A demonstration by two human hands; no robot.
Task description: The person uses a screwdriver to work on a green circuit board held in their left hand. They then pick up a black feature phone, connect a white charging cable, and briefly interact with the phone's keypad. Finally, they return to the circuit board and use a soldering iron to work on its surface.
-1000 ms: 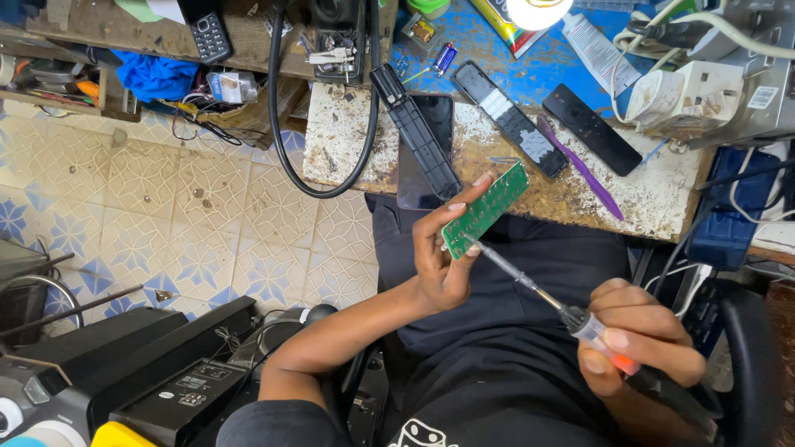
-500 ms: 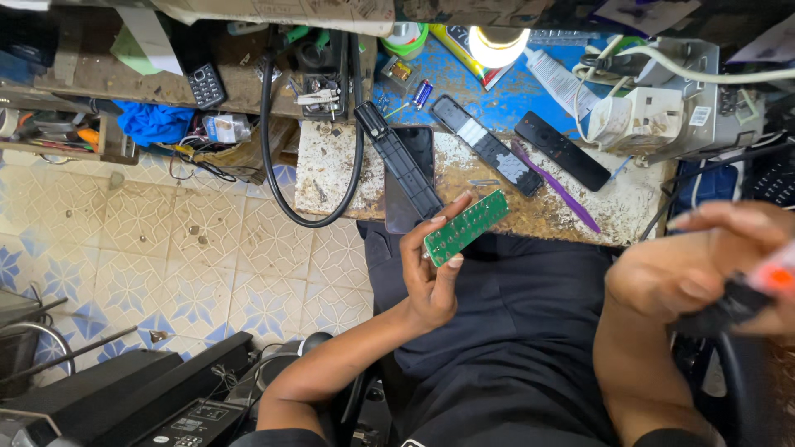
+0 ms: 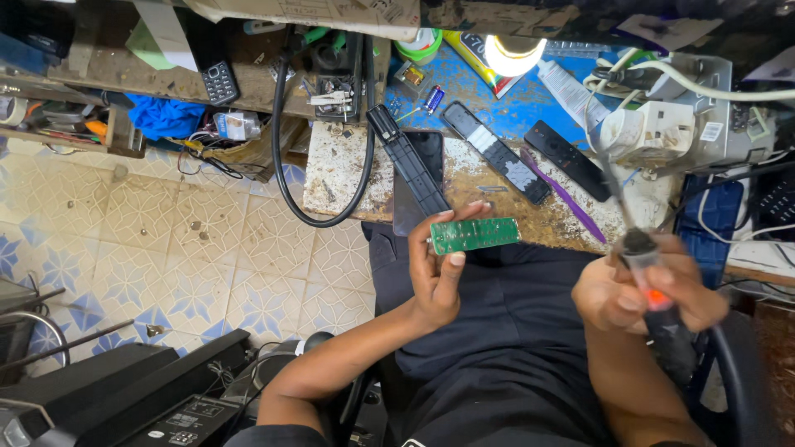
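My left hand [image 3: 437, 269] holds a narrow green circuit board [image 3: 475, 235] by its left end, level above my lap and near the workbench edge. Off to the right, my right hand [image 3: 633, 290] grips a soldering iron [image 3: 658, 319] by its black and orange handle. Its thin tip points up toward the bench, well away from the board. Both forearms come up from the bottom of the view over dark clothing.
The worn workbench [image 3: 335, 178] carries several black remote-control shells [image 3: 497, 153], a purple toothbrush [image 3: 563, 194], a dark phone [image 3: 414, 178], a lit lamp [image 3: 513, 54] and a white power strip [image 3: 662, 132]. A black cable loop [image 3: 319, 219] hangs over the tiled floor [image 3: 166, 240]. Black equipment [image 3: 124, 397] sits at bottom left.
The soldering iron has left the board: my right hand pulled it away to the right and turned its tip upward. The left hand levelled the board, which had been tilted.
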